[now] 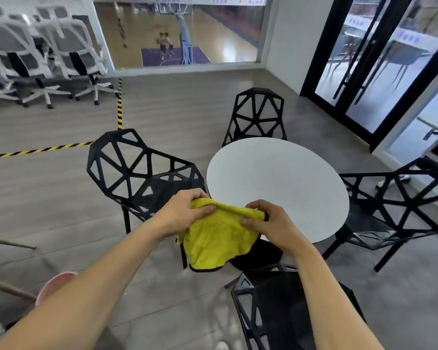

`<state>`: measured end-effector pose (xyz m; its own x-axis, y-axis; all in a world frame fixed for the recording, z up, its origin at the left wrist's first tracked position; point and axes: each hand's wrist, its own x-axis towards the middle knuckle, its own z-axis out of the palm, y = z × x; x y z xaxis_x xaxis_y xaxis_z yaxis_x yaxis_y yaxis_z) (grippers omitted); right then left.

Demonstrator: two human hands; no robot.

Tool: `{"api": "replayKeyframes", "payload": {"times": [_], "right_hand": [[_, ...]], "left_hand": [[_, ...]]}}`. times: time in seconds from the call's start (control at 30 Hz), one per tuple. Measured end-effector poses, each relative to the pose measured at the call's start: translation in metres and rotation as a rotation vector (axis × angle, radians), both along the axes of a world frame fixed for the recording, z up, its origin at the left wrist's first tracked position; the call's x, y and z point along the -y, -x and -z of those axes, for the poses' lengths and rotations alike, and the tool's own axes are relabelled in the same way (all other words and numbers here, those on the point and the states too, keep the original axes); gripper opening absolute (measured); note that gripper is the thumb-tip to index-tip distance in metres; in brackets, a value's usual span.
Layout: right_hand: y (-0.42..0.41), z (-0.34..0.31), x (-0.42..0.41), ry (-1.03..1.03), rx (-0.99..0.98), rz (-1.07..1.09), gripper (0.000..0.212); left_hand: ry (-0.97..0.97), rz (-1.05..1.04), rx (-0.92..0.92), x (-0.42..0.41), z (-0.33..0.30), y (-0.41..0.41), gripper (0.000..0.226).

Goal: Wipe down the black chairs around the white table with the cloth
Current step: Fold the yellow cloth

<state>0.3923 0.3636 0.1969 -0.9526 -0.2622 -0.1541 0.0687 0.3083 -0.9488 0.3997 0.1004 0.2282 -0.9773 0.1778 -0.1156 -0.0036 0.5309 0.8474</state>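
Centrally, low in the frame: one yellow fluffy microfibre cloth with a dark edging (216, 239), held in the air and hanging down in front of the near rim of the table. Left hand (185, 214) pinches the cloth's upper left edge, fingers curled over the fold. Right hand (268, 223) grips the upper right edge, thumb on the near face and fingers curled behind.

Round white table top (278, 188), right of centre, just beyond the cloth.

Black open-lattice chairs with triangular cut-outs, four, set round the table:
- left chair (142, 173), left of centre, seat facing the table;
- far chair (257, 114), upper centre, just beyond the table's far rim;
- right chair (400, 208), at the right edge of the frame;
- near chair (283, 306), bottom centre, partly behind the right forearm.

Yellow-and-black striped floor tape (119, 107), upper left of centre, on the grey floor.

White-framed mesh office chairs on castors (48, 59), a group, upper left corner.

Pink round bucket rim (55, 284), lower left, partly hidden by the left forearm.

Black-framed glass doors (379, 61), upper right.
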Motion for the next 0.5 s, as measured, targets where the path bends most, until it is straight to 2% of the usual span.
{"api": "replayKeyframes", "payload": {"times": [0.1,0.17,0.23,0.3,0.43,0.5], "right_hand": [[0.036,-0.002,-0.005,-0.049,0.017,-0.022,0.02],[0.057,-0.004,-0.002,-0.1,-0.012,0.039,0.015],[0.075,-0.006,0.006,-0.125,-0.03,0.122,0.01],[0.087,-0.006,0.019,-0.146,-0.063,0.228,0.009],[0.099,-0.006,0.052,-0.128,-0.19,0.343,0.01],[0.103,-0.001,0.072,-0.133,-0.23,0.306,0.012]], "left_hand": [[0.051,0.151,0.125,0.006,-0.016,0.031,0.015],[0.198,0.223,0.153,0.006,-0.019,0.05,0.01],[0.332,0.141,0.1,0.003,-0.012,0.067,0.006],[0.385,-0.018,0.06,-0.003,-0.002,0.081,0.014],[0.241,-0.287,0.087,-0.011,0.022,0.111,0.021],[0.016,-0.398,0.152,-0.015,0.032,0.13,0.021]]}}
